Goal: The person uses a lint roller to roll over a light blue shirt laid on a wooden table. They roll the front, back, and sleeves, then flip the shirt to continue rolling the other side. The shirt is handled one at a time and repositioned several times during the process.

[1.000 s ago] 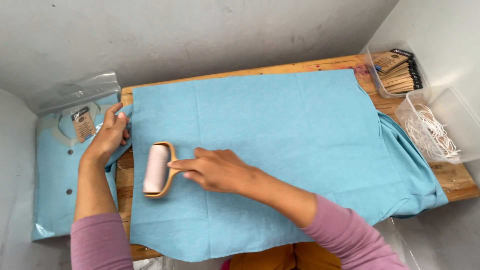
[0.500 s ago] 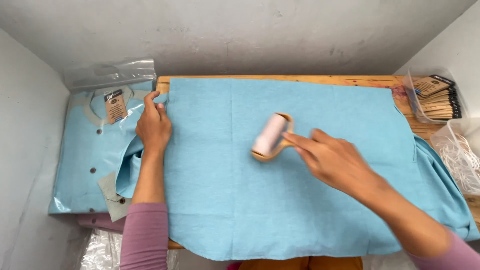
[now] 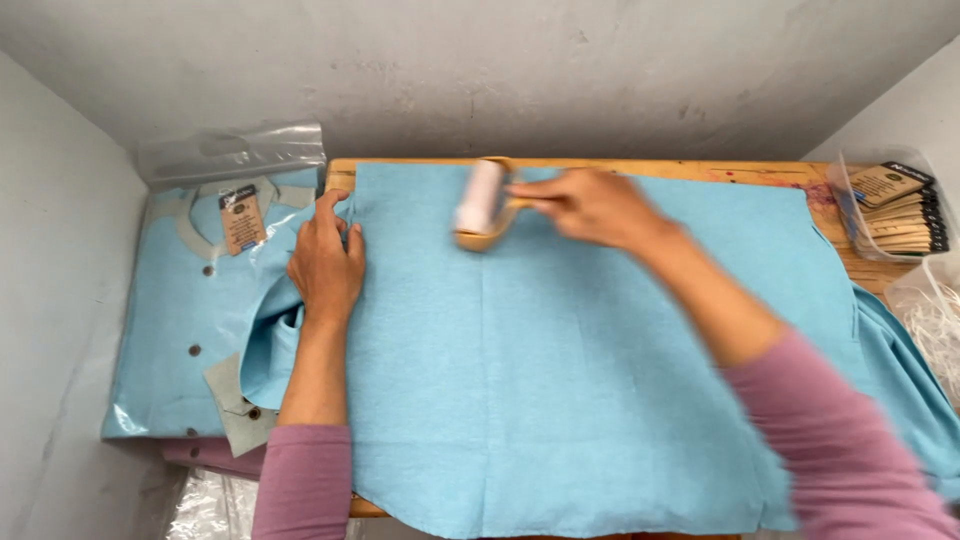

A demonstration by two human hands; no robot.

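At the far left, a folded light-blue shirt in a clear plastic bag lies on a stack beside the wooden table, a brown hang tag pinned near its collar.

Just to the right of it, the left hand lies palm down on the left edge of the blue cloth, near the top corner. Its fingers are held close together and nearly straight, pressing the fabric flat onto the table; it grips nothing.

The blue cloth is spread smooth across most of the tabletop, its near edge hanging over the front and its right end drooping off the table's side.

Near the cloth's top edge, a little left of centre, sits the lint roller, a white roll in a tan frame. It appears to rest on the fabric, though motion blur makes contact hard to confirm. The right hand is closed around its handle, fingers curled, the arm in a mauve sleeve reaching in from the lower right.

At the far right, a clear container holds a stack of brown tags, and below it lies a heap of white strings.
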